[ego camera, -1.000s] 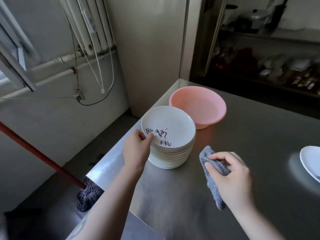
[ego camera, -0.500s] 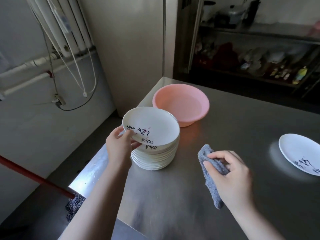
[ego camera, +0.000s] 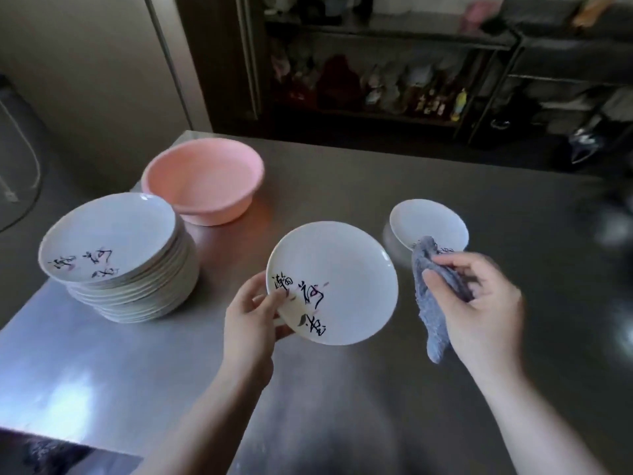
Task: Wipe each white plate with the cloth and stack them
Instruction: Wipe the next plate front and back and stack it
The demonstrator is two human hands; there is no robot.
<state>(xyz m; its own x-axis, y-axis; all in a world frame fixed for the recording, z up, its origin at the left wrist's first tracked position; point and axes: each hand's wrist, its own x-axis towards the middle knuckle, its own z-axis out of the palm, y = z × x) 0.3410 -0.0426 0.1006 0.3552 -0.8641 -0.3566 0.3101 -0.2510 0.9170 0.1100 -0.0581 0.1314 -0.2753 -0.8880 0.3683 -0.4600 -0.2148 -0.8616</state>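
My left hand (ego camera: 251, 320) grips a white plate (ego camera: 337, 279) with black writing by its near-left rim, holding it tilted above the steel table (ego camera: 342, 389). My right hand (ego camera: 479, 306) holds a bunched grey cloth (ego camera: 430, 303) just right of that plate, not touching it. A tall stack of white plates (ego camera: 116, 248) stands at the left. A single white plate (ego camera: 428, 224) lies on the table behind the cloth, its near edge hidden by it.
A pink plastic basin (ego camera: 205, 180) sits behind the stack, near the table's far left corner. The table's left edge drops to the floor. Dark shelving with bottles and clutter (ego camera: 394, 87) stands beyond the far edge.
My left hand has lifted the top plate off the stack and carried it right, in front of me. The view has swung right. The cloth hand has risen slightly.
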